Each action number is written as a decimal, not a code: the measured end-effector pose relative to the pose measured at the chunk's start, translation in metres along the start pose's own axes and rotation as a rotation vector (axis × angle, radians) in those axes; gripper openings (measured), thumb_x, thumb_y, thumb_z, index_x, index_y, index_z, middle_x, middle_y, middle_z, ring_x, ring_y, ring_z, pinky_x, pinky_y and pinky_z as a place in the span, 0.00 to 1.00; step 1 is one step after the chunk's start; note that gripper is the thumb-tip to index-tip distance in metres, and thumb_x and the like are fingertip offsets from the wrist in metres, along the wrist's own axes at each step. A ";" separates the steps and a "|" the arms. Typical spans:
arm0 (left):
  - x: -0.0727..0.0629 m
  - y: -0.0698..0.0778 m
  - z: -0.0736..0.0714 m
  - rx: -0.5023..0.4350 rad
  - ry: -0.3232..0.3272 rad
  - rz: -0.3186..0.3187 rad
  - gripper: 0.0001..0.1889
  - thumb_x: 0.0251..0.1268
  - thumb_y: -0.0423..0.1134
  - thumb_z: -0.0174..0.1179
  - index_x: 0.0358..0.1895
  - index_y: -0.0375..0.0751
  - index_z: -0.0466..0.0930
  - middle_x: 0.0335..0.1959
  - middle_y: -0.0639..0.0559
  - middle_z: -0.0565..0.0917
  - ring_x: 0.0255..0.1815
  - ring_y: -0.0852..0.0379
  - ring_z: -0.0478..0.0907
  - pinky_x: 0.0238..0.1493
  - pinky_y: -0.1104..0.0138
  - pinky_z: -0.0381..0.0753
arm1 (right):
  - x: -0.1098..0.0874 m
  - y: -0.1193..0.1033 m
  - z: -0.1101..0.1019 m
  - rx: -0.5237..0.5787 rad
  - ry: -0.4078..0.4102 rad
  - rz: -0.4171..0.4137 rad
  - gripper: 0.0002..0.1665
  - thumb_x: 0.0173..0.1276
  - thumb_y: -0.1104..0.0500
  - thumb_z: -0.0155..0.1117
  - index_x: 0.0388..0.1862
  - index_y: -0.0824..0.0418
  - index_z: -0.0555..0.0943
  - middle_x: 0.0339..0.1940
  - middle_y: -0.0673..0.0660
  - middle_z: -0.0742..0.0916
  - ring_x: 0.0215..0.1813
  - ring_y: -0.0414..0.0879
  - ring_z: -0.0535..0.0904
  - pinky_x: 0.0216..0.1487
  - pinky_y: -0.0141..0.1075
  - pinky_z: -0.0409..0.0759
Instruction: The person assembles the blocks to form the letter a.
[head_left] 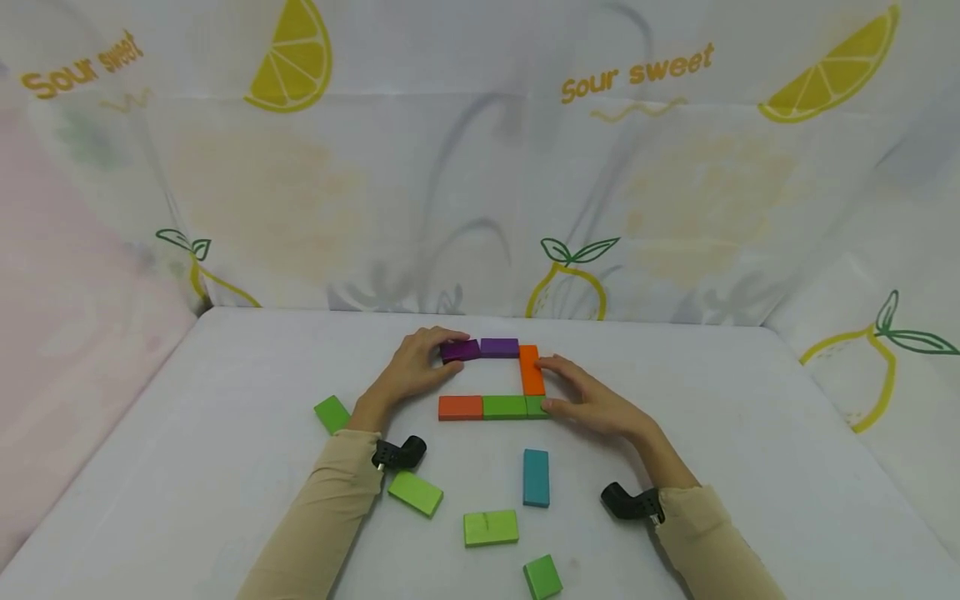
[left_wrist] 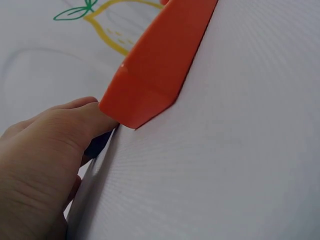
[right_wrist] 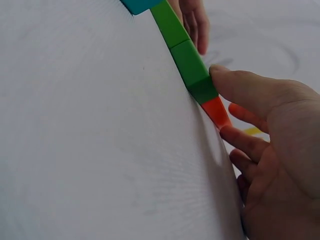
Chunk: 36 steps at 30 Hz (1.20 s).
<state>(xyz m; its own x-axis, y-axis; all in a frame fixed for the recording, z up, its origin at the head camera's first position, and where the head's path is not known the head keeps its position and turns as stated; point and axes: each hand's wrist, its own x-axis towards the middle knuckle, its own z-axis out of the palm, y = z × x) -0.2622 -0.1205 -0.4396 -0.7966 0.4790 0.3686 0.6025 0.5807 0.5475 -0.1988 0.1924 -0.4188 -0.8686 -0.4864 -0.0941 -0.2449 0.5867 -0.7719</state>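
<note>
Take the gap framed by the blocks as the clock's centre, 12 pointing away from the person. The left purple block point(head_left: 460, 351) sits between 10 and 11 o'clock on the tabletop point(head_left: 225, 467), its inner end just beside the right purple block point(head_left: 499, 348) at 1. The left hand point(head_left: 412, 364) pinches it, thumb on the near side, fingers on the far side. The right hand point(head_left: 600, 408) is relaxed and spread, grasping nothing: forefinger at the orange block point(head_left: 532, 370) at 3, thumb at the small green block point(head_left: 536, 407) at 4. The green block point(head_left: 505, 407) at 5 and red block point(head_left: 461, 407) at 7 complete the near row.

The step looks like squaring the purple pair. The left one lies slightly askew, so its outer end should swing gently towards 12, kept low, before being eased towards 3 until the ends meet flush. The right hand should steady the corner without pushing. The left wrist needs care near the loose green block point(head_left: 330, 412), between 8 and 9.
</note>
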 end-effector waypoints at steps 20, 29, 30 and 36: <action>0.002 0.000 0.004 -0.018 -0.008 -0.014 0.23 0.55 0.41 0.67 0.57 0.48 0.78 0.54 0.50 0.82 0.52 0.48 0.75 0.56 0.54 0.69 | -0.005 -0.001 -0.003 -0.016 0.035 0.007 0.36 0.69 0.46 0.57 0.72 0.51 0.60 0.75 0.55 0.63 0.77 0.55 0.51 0.74 0.57 0.48; 0.003 -0.001 0.005 -0.021 0.004 -0.021 0.24 0.54 0.42 0.68 0.57 0.48 0.78 0.55 0.50 0.81 0.53 0.48 0.75 0.57 0.53 0.69 | -0.027 -0.004 -0.008 -0.043 0.158 -0.013 0.23 0.70 0.51 0.57 0.60 0.57 0.70 0.57 0.57 0.79 0.59 0.52 0.73 0.62 0.49 0.72; 0.003 -0.001 0.005 -0.021 0.004 -0.030 0.24 0.54 0.42 0.68 0.57 0.48 0.78 0.55 0.50 0.81 0.53 0.48 0.75 0.57 0.53 0.69 | -0.030 -0.006 -0.008 -0.050 0.163 0.017 0.19 0.70 0.50 0.57 0.55 0.57 0.73 0.51 0.55 0.81 0.54 0.50 0.75 0.57 0.44 0.75; 0.002 0.000 0.003 -0.027 0.005 -0.047 0.24 0.54 0.41 0.68 0.57 0.47 0.77 0.55 0.50 0.81 0.53 0.48 0.74 0.57 0.52 0.69 | -0.052 -0.027 -0.005 -0.132 0.056 0.189 0.19 0.68 0.40 0.56 0.29 0.53 0.77 0.23 0.48 0.78 0.30 0.43 0.72 0.29 0.31 0.68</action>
<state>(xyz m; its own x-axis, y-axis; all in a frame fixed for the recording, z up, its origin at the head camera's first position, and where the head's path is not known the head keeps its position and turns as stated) -0.2641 -0.1175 -0.4409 -0.8245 0.4483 0.3453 0.5626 0.5844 0.5847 -0.1492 0.2054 -0.3899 -0.9260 -0.3253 -0.1914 -0.1266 0.7454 -0.6545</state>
